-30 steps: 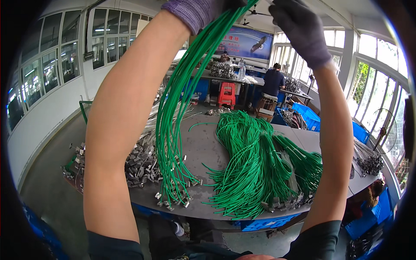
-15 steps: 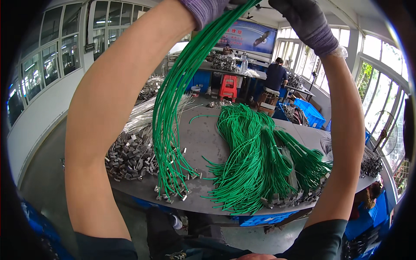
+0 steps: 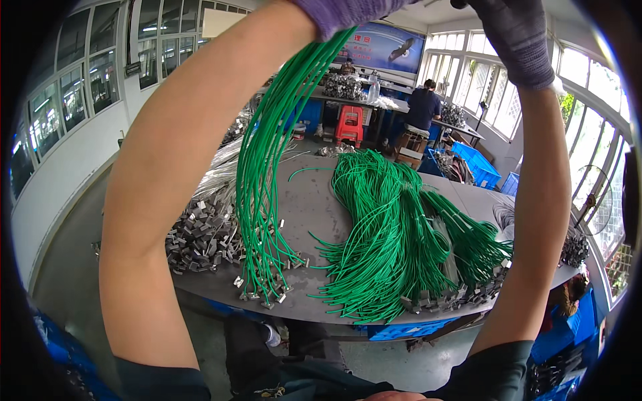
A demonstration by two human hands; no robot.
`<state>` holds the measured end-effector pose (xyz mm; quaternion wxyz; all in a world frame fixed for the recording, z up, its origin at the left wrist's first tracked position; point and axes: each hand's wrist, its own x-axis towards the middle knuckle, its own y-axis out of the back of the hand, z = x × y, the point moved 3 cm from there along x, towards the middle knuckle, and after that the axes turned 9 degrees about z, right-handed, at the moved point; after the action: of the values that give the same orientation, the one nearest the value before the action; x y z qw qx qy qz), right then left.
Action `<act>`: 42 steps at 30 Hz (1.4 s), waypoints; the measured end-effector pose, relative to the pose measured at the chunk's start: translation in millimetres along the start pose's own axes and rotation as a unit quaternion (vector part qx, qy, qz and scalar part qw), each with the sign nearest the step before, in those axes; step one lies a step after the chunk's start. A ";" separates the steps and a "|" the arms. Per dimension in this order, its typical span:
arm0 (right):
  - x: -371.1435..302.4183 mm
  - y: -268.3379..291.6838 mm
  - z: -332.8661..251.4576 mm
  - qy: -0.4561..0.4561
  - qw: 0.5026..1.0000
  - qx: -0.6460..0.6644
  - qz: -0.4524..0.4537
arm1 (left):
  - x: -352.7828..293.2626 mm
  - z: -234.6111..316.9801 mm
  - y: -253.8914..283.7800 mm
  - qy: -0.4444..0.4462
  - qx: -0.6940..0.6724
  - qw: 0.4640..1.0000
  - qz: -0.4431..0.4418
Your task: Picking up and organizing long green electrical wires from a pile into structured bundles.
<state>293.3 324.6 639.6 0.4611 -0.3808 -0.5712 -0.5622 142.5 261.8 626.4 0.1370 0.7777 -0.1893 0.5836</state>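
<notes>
Both my arms are raised, with gloved hands at the top edge. From my left hand (image 3: 358, 12), in a purple glove, hangs a bundle of green wires (image 3: 264, 144); the hand looks closed round its upper part, with the fingertips cut off. Small metal ends (image 3: 267, 294) on the wires hang low, over the table's near edge. My right hand (image 3: 515, 37), in a grey-purple glove, is up to the right, its fingers mostly out of frame; what it holds, if anything, is hidden. Below lies a large pile of green wires (image 3: 381, 234) on the grey table (image 3: 307, 200).
White wires with dark metal clips (image 3: 204, 230) are heaped at left. Clips (image 3: 455, 301) line the pile's near side. Farther off are a red stool (image 3: 350, 125), a seated person (image 3: 422, 110) with their back to me, and a blue crate (image 3: 476, 164).
My left hand has shifted a little right, and my right hand has moved right and slightly up. The upper part of the hanging bundle now passes behind the left glove.
</notes>
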 end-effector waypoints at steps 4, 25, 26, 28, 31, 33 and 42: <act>0.6 -4.8 -16.8 0.206 0.976 -0.067 0.015 | -3.3 0.1 -18.0 0.067 -0.042 0.997 -0.009; -10.9 -14.5 -40.7 0.005 0.995 -0.002 0.103 | 10.2 -17.9 4.1 0.301 -0.302 0.904 -0.038; -14.5 -15.2 -43.6 -0.022 0.991 -0.032 0.131 | 11.2 -19.8 0.8 0.309 -0.306 0.899 -0.054; -17.6 -16.2 -35.6 -0.045 0.992 0.000 0.116 | 13.1 -22.2 -1.8 0.317 -0.310 0.893 -0.071; -18.6 -17.5 -22.1 -0.093 0.991 0.044 0.081 | 10.9 -28.2 -3.3 0.374 -0.348 0.855 -0.090; -17.0 -22.7 -25.6 -0.116 0.990 0.057 0.061 | 8.9 -30.4 0.5 0.298 -0.360 0.882 -0.061; -3.5 -20.9 -2.4 0.304 0.912 -0.262 0.089 | 4.8 -20.8 -11.5 0.159 -0.291 0.943 0.027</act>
<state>274.6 320.9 630.1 0.5441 -0.3481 -0.1992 -0.7370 131.1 280.4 636.9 0.3694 0.5957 -0.3477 0.6228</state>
